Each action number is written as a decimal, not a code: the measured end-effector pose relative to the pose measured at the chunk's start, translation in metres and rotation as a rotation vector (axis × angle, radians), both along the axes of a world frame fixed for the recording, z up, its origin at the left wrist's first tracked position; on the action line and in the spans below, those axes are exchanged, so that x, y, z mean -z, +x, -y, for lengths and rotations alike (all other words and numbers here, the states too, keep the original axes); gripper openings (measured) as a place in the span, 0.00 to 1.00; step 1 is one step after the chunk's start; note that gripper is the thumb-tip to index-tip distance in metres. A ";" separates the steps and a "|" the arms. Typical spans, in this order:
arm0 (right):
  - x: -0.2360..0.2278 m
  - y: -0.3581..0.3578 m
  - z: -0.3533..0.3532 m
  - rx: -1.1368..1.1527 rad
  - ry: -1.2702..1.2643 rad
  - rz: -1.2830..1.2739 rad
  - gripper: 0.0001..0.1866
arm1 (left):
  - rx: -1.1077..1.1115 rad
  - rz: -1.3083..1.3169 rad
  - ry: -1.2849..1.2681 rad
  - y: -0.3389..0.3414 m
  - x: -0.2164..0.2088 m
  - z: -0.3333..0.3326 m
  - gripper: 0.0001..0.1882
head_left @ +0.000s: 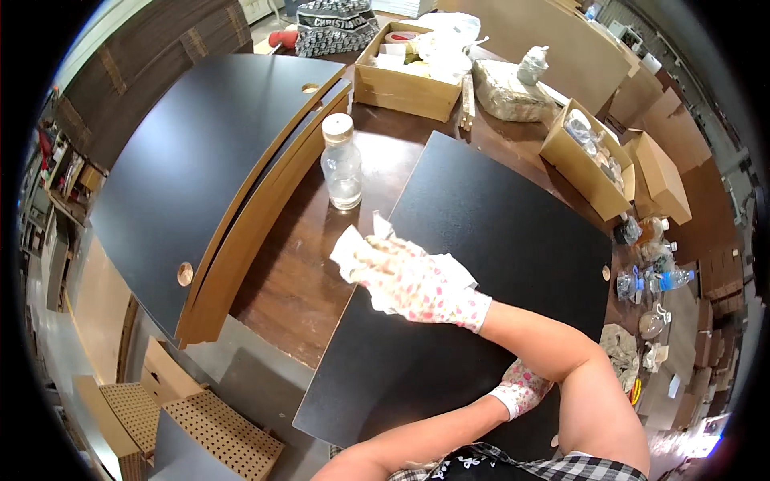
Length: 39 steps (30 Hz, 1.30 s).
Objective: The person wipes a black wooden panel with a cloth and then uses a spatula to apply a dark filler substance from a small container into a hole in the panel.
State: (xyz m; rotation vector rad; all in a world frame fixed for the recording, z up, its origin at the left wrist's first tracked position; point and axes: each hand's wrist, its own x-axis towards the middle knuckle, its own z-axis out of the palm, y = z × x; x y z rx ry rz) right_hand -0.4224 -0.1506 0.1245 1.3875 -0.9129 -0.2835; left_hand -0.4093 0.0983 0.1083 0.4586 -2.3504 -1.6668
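A black panel point(497, 216) lies flat in front of me on the brown table. My right hand point(421, 284), in a white glove with pink spots, reaches across to the panel's left edge. Its fingers are pressed on a white cloth point(346, 250), and some of the cloth shows around the hand. My left hand point(523, 390), gloved alike, is low over the panel, partly behind my right forearm; its fingers are hidden. Beyond the right hand a clear bottle point(343, 172) with a whitish cap stands upright, with a little liquid at the bottom.
Stacked black panels point(216, 152) with brown edges lie at the left. Behind stand a cardboard box point(409, 92) of supplies and a wrapped block point(509, 92). Another open box point(593, 184) and several plastic bottles point(658, 279) line the right side. Perforated boards point(216, 425) are at lower left.
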 end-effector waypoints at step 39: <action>-0.033 0.215 -0.225 -0.341 1.583 1.058 0.17 | 0.300 -0.198 0.421 0.311 -0.030 -0.047 0.21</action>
